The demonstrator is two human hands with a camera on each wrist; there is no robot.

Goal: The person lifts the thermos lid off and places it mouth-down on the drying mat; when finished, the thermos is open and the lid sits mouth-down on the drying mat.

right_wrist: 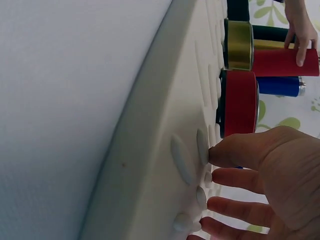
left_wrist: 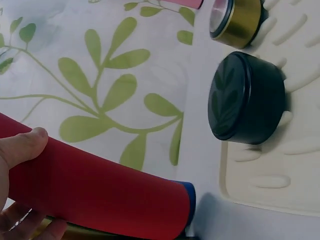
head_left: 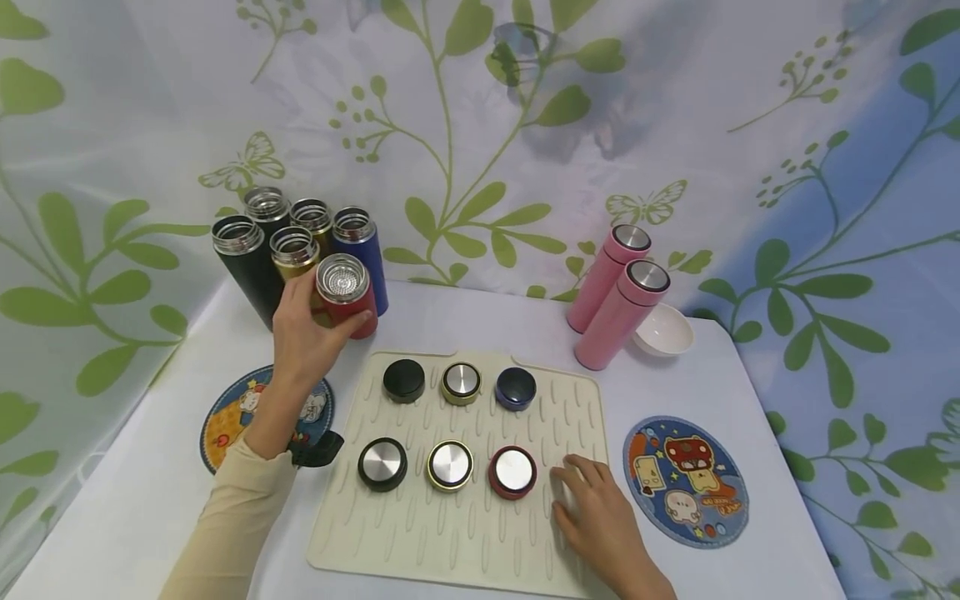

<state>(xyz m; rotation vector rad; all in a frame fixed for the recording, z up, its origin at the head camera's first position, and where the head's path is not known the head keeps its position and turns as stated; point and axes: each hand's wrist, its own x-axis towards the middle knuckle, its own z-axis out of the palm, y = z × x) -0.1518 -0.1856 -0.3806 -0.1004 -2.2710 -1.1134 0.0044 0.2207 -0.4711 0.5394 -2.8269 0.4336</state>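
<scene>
My left hand (head_left: 306, 329) grips a red thermos flask (head_left: 352, 310) round its side, its top uncapped with a strainer in the mouth. In the left wrist view the flask's red body (left_wrist: 115, 192) shows; whether its base touches the table I cannot tell. Beside it stand lidless flasks: a blue one (head_left: 369, 258), a gold one (head_left: 288, 260) and black ones (head_left: 251, 271). My right hand (head_left: 600, 521) rests its fingertips on the cream ribbed mat (head_left: 420, 542), holding nothing. Nearest to it is a red lid (head_left: 512, 472), also seen in the right wrist view (right_wrist: 240, 102).
More lids lie in two rows on the mat, among them a black lid (head_left: 404, 381), a gold lid (head_left: 461, 383) and a blue lid (head_left: 515, 388). Two capped pink flasks (head_left: 615, 321) and a white bowl (head_left: 663, 332) stand back right. Round patterned mats (head_left: 686, 483) flank the cream mat.
</scene>
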